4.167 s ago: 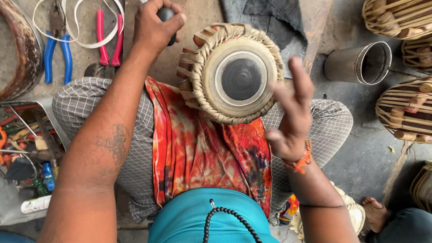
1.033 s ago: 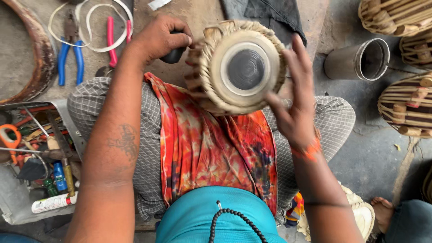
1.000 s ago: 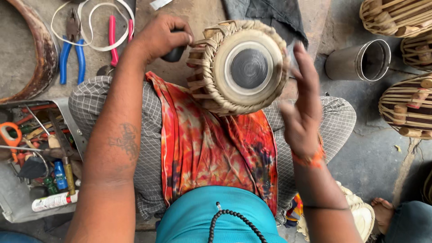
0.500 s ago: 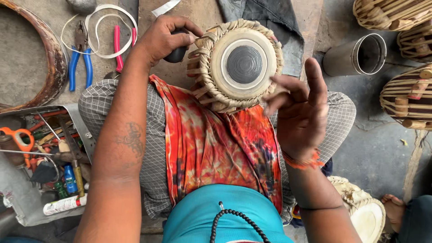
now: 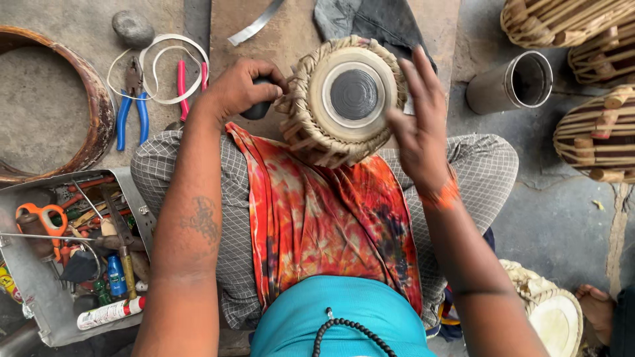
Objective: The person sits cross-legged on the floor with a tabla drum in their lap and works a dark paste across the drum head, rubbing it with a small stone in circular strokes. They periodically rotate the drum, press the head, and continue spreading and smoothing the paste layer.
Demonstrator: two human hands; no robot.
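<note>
Head view: left hand [image 5: 241, 89] gripped dark tool [image 5: 256, 106] at drum's [image 5: 347, 99] 9 o'clock — right hand [image 5: 420, 129] spread at 3; tuning apparently unfinished.

- Small drum [image 5: 350, 99]: cream head with a black centre disc ringed in pale tan; straw-coloured braided lacing round the rim.
- Cloth on the lap [image 5: 324, 211]: orange-red tie-dye, blotched with yellow and dark patches.
- Trousers [image 5: 483, 172]: grey with a fine white check.
- Shirt [image 5: 337, 317]: plain turquoise, crossed by a string of black beads [image 5: 347, 327].
- Right wrist band [image 5: 442, 196]: orange.
- Left forearm tattoo [image 5: 202, 218]: dark, faded.
- Pliers [image 5: 132, 106], far left: blue handles; second pair [image 5: 185, 79] beside: pink-red handles.
- Scissors [image 5: 41, 217] in the grey metal tray [image 5: 129, 192]: orange handles.
- Metal cup [image 5: 512, 82], far right: dull silver, dark inside.
- Drums at right [image 5: 595, 135]: dark brown with pale tan straps, striped.
- Floor [image 5: 562, 218]: mottled grey.
</note>
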